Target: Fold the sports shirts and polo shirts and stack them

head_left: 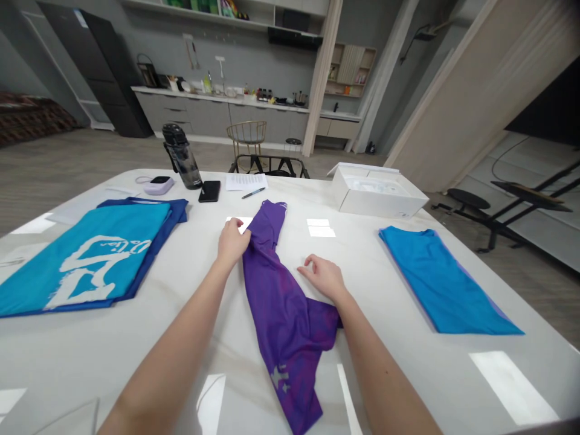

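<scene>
A purple T-shirt (281, 290) lies lengthwise on the table in front of me, folded in narrow and wrinkled, with a grey print near its lower end. One short part of it sticks out to the right, partly behind my right forearm. At the shirt's upper left edge is my left hand (232, 244), its thumb against or just beside the fabric and a gap showing between thumb and forefinger. My right hand (322, 277) hovers to the right of the shirt, fingers loosely bent and apart, holding nothing.
Folded teal and dark blue shirts (104, 248) lie at left, and a folded blue shirt (439, 278) at right. Toward the back are a water bottle (182, 157), phone (209, 191), lilac device (158, 185), pen (254, 193), printed paper (246, 182) and white box (378, 190).
</scene>
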Demonstrator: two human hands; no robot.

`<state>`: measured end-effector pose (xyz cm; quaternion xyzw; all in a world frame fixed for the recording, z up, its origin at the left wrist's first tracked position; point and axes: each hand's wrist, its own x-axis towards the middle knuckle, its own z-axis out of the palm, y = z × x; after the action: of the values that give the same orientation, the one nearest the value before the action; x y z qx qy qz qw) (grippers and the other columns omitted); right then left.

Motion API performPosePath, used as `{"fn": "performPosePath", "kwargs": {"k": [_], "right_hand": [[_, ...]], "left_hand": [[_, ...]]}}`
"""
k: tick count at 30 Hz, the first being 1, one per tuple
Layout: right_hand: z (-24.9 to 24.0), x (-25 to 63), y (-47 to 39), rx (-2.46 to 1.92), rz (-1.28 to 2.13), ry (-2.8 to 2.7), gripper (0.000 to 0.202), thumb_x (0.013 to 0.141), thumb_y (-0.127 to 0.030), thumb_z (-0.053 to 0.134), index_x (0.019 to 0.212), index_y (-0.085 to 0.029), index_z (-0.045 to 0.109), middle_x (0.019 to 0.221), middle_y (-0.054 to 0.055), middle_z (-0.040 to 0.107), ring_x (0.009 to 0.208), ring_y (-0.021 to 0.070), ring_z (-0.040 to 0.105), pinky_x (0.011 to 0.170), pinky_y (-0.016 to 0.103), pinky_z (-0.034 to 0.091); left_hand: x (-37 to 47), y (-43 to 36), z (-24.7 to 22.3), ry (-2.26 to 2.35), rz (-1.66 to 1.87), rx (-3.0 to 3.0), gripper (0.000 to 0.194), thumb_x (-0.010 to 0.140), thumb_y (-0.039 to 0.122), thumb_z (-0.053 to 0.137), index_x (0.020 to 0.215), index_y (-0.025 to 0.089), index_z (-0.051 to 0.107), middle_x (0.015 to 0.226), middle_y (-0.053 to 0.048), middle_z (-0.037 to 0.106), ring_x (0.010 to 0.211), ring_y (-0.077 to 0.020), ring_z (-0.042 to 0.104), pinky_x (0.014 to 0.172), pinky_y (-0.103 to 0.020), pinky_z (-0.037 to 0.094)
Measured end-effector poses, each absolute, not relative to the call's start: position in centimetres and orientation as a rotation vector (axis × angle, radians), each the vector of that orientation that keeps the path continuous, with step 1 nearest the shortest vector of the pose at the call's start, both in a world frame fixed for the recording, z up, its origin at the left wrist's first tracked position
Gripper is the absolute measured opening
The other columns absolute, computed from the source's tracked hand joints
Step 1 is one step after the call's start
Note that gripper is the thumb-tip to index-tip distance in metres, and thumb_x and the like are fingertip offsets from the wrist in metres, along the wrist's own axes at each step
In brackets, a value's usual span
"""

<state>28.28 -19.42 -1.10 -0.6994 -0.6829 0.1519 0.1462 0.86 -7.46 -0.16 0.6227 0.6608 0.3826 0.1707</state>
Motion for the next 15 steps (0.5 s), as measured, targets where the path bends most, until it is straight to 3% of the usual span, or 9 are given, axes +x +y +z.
{"fn": "performPosePath", "kwargs": {"k": [5, 10, 15], "right_hand": [[-0.4, 28.0, -19.2, -1.996, 0.491, -2.075, 0.038, 0.085, -0.063, 0.066, 0.092, -0.026, 0.066, 0.077, -0.001, 0.066, 0.068, 0.0153, 0.058, 0.061, 0.025, 0.029], [1.1, 27.9, -16.1, -2.03, 0.759, -2.16, 0.035, 0.082, -0.055, 0.069, 0.073, -0.021, 0.064, 0.073, 0.002, 0.067, 0.067, 0.0166, 0.059, 0.06, 0.026, 0.035], [2.0, 28.0, -13.4, -1.987, 1.181, -2.058, 0.044, 0.076, -0.06, 0.074, 0.067, -0.02, 0.059, 0.051, -0.001, 0.057, 0.047, 0.014, 0.052, 0.051, 0.026, 0.037]], "left_hand": [[3.8, -8.5, 0.1, 1.336, 0.862, 2.266, 0.028, 0.089, 0.024, 0.058, 0.117, 0.024, 0.06, 0.123, -0.007, 0.063, 0.116, -0.0221, 0.06, 0.104, -0.033, 0.045], [5.3, -9.3, -0.3, 1.489, 0.684, 2.272, 0.021, 0.091, 0.027, 0.06, 0.112, 0.025, 0.061, 0.117, -0.007, 0.066, 0.107, -0.0236, 0.064, 0.09, -0.034, 0.05], [5.2, -9.5, -0.4, 1.524, 0.69, 2.285, 0.007, 0.094, 0.03, 0.057, 0.094, 0.026, 0.062, 0.101, -0.004, 0.068, 0.092, -0.0224, 0.066, 0.08, -0.033, 0.049]]}}
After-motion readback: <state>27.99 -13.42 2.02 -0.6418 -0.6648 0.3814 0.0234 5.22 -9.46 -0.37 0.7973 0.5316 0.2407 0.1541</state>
